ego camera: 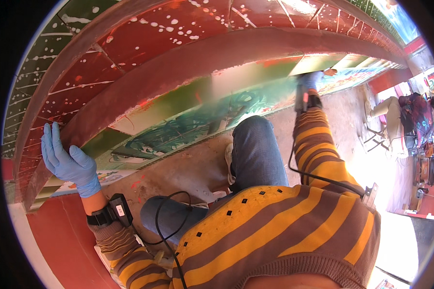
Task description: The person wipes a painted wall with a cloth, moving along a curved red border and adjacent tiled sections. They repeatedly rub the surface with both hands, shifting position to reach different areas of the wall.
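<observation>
My left hand (68, 159), in a blue disposable glove, is raised at the left with its thumb apart and nothing in its grasp. It is beside the lower end of the brown-red ledge (188, 61); whether it touches is unclear. At the upper right, my right hand (313, 81) reaches to the tiled wall face below the ledge. Motion blurs this hand, and bare fingers show past the blue glove. Something dark lies at its edge, too blurred to name. Green and cream tiles (235, 79) run above a painted tile panel (188, 126) of teal swirls.
Red tiles (144, 39) spattered with white line the slope beyond the ledge. My bent knee (256, 148) is close to the painted panel over a stained concrete floor (199, 159). Cables cross my striped sweater (275, 231). Another person (394, 119) sits at the far right.
</observation>
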{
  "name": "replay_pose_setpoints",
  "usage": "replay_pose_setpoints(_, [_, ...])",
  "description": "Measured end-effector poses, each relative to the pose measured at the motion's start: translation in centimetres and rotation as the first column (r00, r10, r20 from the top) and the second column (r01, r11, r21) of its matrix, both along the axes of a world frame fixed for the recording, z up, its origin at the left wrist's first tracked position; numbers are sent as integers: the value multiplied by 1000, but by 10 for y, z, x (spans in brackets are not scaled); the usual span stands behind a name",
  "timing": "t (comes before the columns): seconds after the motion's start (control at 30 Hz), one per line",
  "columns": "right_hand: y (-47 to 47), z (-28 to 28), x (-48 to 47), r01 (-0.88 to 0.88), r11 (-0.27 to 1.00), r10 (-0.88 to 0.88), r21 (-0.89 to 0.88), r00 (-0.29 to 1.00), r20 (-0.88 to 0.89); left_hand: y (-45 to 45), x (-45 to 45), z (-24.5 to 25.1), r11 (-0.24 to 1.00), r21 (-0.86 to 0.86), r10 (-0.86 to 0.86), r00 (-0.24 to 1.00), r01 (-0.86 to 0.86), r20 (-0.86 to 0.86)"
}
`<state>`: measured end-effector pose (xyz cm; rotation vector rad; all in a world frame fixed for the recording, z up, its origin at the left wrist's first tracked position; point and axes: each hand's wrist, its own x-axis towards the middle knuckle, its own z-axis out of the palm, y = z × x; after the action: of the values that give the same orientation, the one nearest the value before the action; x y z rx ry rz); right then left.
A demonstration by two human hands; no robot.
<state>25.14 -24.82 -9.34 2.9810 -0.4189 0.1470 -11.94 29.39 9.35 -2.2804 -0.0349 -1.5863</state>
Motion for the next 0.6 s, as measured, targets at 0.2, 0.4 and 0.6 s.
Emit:
replay_pose_setpoints(0.2, [-80,-40,56,-132,989,122,65,982,143,0,0,0,1000,-12,4,1000,-4,-5])
replay_pose_setpoints(0.4, [-36,-39,31,-65,964,87,-258,993,78,-1,0,0,1000,-18,4,1000,-4,-8])
replay_pose_setpoints(0.6, [112,-78,-52,-47,943,71,-329,996,62,-2,0,0,1000,-16,18,1000,-18,-1])
